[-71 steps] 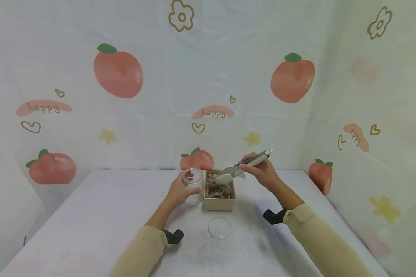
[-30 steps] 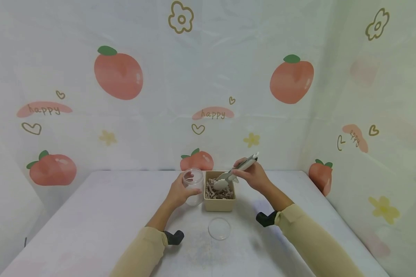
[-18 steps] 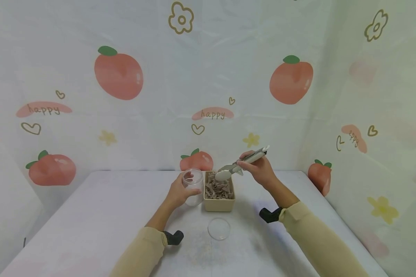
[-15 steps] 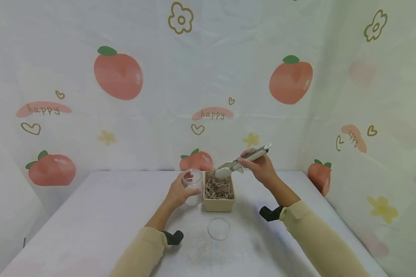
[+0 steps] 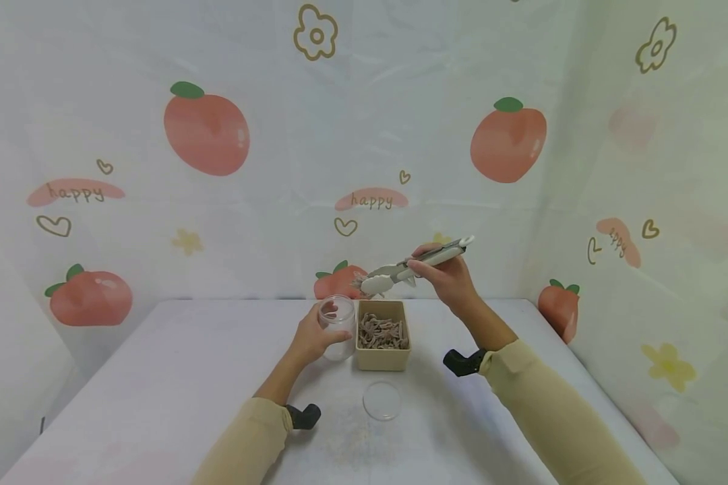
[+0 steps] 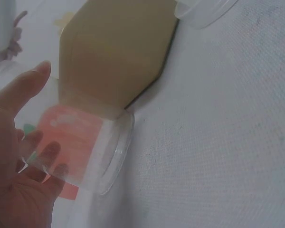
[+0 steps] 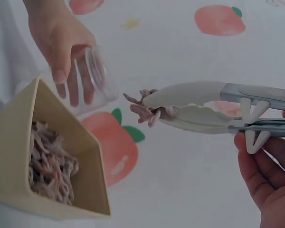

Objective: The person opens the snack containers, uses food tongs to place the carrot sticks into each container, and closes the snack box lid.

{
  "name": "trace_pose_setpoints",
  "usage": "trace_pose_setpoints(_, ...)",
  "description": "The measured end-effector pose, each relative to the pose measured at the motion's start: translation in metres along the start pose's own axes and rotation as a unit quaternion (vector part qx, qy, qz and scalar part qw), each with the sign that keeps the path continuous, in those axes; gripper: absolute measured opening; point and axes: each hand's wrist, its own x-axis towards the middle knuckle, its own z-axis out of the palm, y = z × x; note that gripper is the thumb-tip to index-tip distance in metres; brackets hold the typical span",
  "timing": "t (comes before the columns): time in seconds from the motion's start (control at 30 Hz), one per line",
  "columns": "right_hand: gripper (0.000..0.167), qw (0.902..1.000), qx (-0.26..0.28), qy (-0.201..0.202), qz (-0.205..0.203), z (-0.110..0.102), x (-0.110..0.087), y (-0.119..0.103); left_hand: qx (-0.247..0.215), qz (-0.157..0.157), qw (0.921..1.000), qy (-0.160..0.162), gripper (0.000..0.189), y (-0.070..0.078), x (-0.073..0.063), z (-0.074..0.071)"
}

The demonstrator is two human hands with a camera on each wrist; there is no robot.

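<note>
"Beige walls, squared corners: what's inside that straight-sided box (image 5: 383,360)?"

"A heap of thin greyish-brown strips (image 5: 381,333), lying below the rim. A smaller bunch of the same strips (image 7: 151,113) is nipped at the tips of the pale grey tongs with rounded heads and metal-edged arms (image 7: 190,95)."

"And who has the tongs?"

"The person's right hand (image 5: 447,277), thumb and fingers drawn in around the arms. The tongs slant down to the left; in the head view their heads show above the box's far edge, nearly together, strip ends poking out."

"The left?"

"The left hand (image 5: 313,335) is curled round a clear, colourless cylindrical jar (image 5: 342,347), thumb across one side, fingers showing through the wall on the other. The jar is upright, mouth up, just left of the box; I can't tell whether the two touch. The bunch is higher than the jar's mouth and apart from it."

"Anything else on the white table (image 5: 176,397)?"

"A clear round disc (image 5: 382,401) lies flat in front of the box. Behind stands a white backdrop (image 5: 267,222) printed with coral-red peaches (image 5: 207,131), and both arms wear cream sleeves (image 5: 245,438)."
</note>
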Motion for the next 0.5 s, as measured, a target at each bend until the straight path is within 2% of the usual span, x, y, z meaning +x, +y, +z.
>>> trace_pose_setpoints(0.2, 0.019, 0.9996, 0.005, -0.019, -0.021, 0.017, 0.007, -0.002, -0.008, -0.005, 0.9999, -0.006, 0.083, -0.001, 0.001, 0.0)
trace_pose_setpoints(0.37, 0.018, 0.9993, 0.02, -0.031, -0.009, 0.031, 0.008, -0.001, -0.007, -0.002, 0.9999, -0.008, 0.085, -0.002, 0.0, -0.001)
trace_pose_setpoints(0.5, 0.017, 0.9993, 0.008, -0.037, 0.003, 0.04, 0.007, 0.002, -0.004, -0.008, 0.9999, -0.007, 0.088, -0.001, 0.0, -0.001)
